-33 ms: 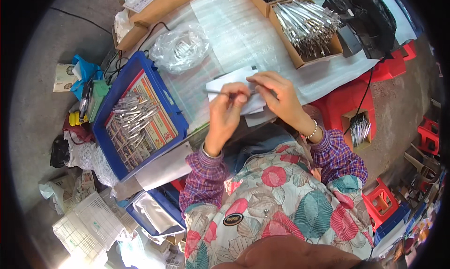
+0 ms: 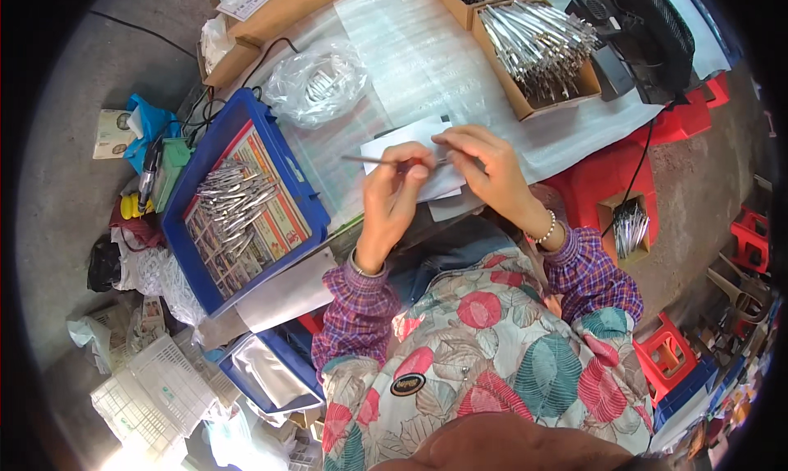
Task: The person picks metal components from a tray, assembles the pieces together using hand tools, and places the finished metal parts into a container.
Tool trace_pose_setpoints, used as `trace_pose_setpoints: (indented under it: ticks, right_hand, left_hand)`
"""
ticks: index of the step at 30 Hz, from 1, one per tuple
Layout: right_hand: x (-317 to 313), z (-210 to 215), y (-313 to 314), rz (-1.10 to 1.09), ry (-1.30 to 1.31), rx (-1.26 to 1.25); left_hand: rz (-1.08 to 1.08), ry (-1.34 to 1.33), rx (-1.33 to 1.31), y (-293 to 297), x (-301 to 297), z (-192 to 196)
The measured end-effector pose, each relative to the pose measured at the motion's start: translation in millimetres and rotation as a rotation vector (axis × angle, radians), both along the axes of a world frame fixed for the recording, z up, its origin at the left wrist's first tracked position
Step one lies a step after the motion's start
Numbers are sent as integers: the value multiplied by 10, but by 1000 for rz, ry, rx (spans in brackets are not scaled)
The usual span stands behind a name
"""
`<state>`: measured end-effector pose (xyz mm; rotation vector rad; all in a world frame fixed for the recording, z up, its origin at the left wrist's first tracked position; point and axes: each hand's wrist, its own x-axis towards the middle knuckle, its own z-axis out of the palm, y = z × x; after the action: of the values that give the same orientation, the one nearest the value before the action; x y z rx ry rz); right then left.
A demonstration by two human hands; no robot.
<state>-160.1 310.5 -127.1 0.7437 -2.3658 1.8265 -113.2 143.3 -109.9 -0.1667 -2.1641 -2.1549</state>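
Head view: the left hand [image 2: 392, 198] pinches a thin rod [image 2: 361, 158] in its grip, the end pointing to nine o'clock above the desk [image 2: 410, 44]. At its two o'clock, the right hand [image 2: 492, 163] bends its fingers; whether that grip pinches anything, one cannot tell. Paper [image 2: 402, 136] lies beneath; a blue tray [image 2: 279, 148] sits at nine o'clock.

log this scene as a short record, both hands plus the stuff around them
left hand: holds a thin grey rod, one end sticking out leftward
right hand: fingers bent beside the left hand; grip unclear
below hands: white paper
left side: blue tray with a pile of silver pieces on printed sheets
beyond hands: clear plastic bag
far right: cardboard box full of silver rods
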Motion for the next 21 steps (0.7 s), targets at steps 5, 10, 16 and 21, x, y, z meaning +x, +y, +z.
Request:
trace_pose_setpoints:
  ticks: [5, 10, 16, 21]
  right_hand:
    - [65, -20, 27, 3, 110, 96]
    - [126, 65, -40, 7, 272, 298]
    - [81, 8, -59, 65, 404, 525]
    - [124, 374, 467, 51, 196, 343]
  left_hand:
    - [150, 81, 49, -146, 259, 159]
    - [186, 60, 72, -280, 468, 254]
    - [314, 24, 50, -348, 609, 39]
    - [246, 105, 23, -490, 633, 22]
